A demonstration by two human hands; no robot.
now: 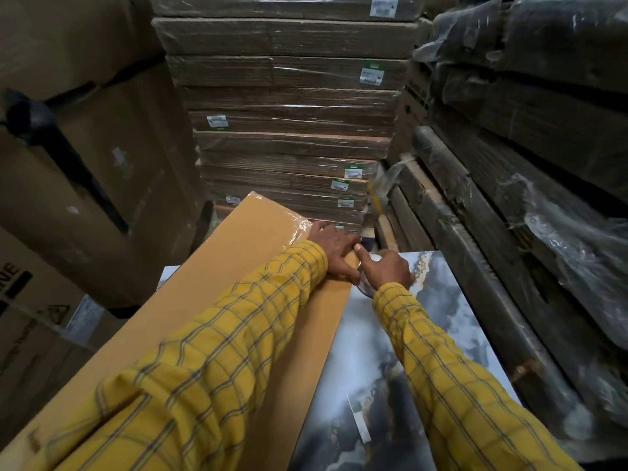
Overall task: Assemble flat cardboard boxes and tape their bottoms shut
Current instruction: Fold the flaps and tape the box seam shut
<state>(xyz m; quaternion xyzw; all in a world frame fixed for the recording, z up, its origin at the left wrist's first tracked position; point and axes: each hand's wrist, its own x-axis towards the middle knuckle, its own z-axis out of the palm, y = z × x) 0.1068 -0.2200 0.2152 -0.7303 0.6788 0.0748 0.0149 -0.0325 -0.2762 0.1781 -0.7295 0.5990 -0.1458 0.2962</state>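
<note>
A flat tan cardboard box (217, 300) lies slanted across a marbled grey-white slab (438, 300). Shiny clear tape (299, 226) covers the box's far corner. My left hand (331, 244) rests on the far right corner of the box, with its fingers spread over the taped edge. Beside it, my right hand (389, 270) touches the box's edge with a straight index finger. Its other fingers curl round a greyish round thing, seemingly a tape roll (365, 288), which is mostly hidden under the palm.
A tall stack of wrapped flat cardboard bundles (289, 141) with white-green labels stands straight ahead. Large brown cartons (95, 171) rise on the left. Dark plastic-wrapped stacks (526, 164) fill the right. The space between them is narrow.
</note>
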